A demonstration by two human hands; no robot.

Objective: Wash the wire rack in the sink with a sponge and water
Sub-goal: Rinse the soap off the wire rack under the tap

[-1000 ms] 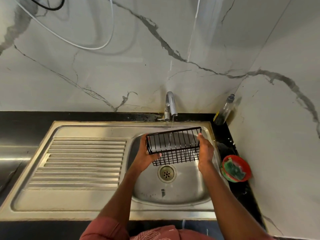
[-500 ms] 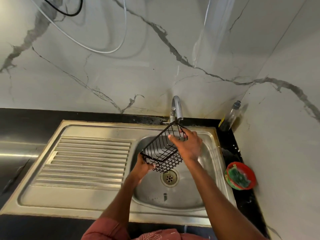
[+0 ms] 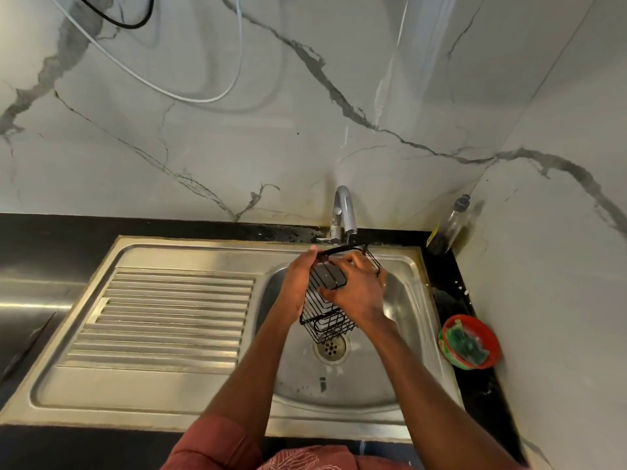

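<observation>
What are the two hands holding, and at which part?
Both hold the wire rack: left hand at its left side, right hand over its right side.

**Rack held over the basin, between two hands**

The wire rack hangs on end above the sink, over the drain. The left hand sits at its 9 o'clock, the right hand at 3. The tap stands at 12. The drainboard lies at 9. On the counter, a bottle stands at 2 and a bowl at 4.
</observation>
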